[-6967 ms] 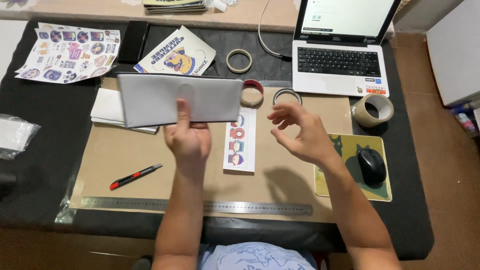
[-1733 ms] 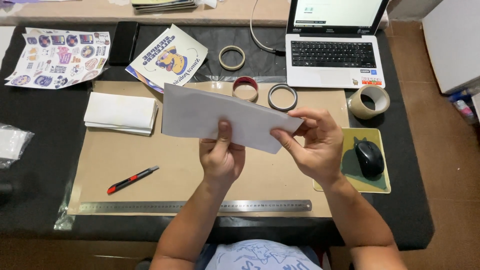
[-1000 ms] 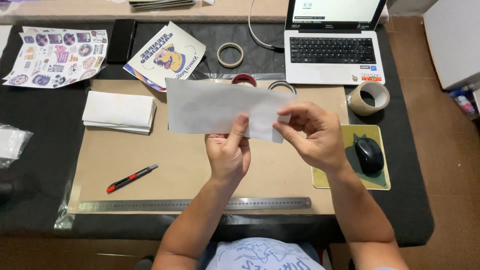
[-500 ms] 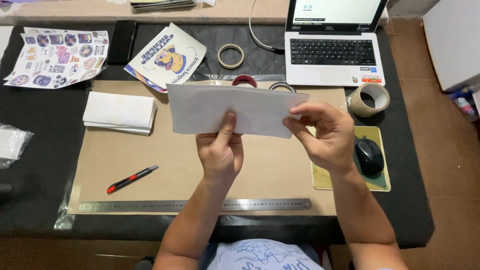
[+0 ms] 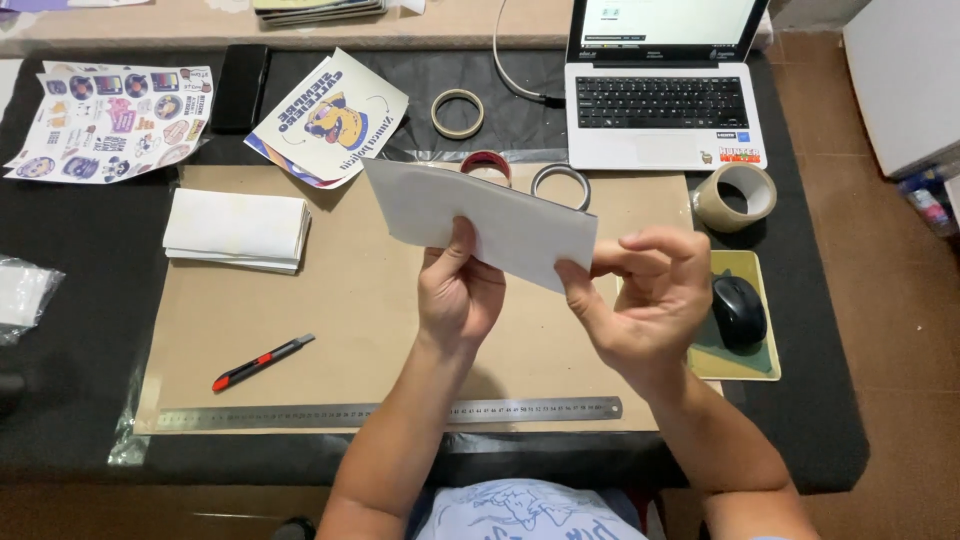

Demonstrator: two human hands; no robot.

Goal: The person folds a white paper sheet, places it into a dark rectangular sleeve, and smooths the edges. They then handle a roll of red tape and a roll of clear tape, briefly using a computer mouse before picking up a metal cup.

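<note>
Hands, left (image 5: pixel 458 300) and right (image 5: pixel 640 300), pinch 1 white, seemingly flat envelope (image 5: pixel 480 222).

- The envelope (image 5: pixel 480 222) looks like smooth, matt white paper.
- The mat (image 5: pixel 340 330) is brown, dull card or paper.
- The ruler (image 5: pixel 390 413) is shiny grey metal.
- The knife (image 5: pixel 262 362) looks like red and black plastic.
- The mouse (image 5: pixel 738 311) is smooth black plastic.
- The tape (image 5: pixel 734 197) is glossy brown.
- The stack (image 5: pixel 238 229) is plain white paper.

A black-covered table (image 5: pixel 60 300) carries a brown mat (image 5: pixel 340 330), laptop (image 5: pixel 660 100), ruler (image 5: pixel 390 413), and tape rolls (image 5: pixel 735 197).
</note>
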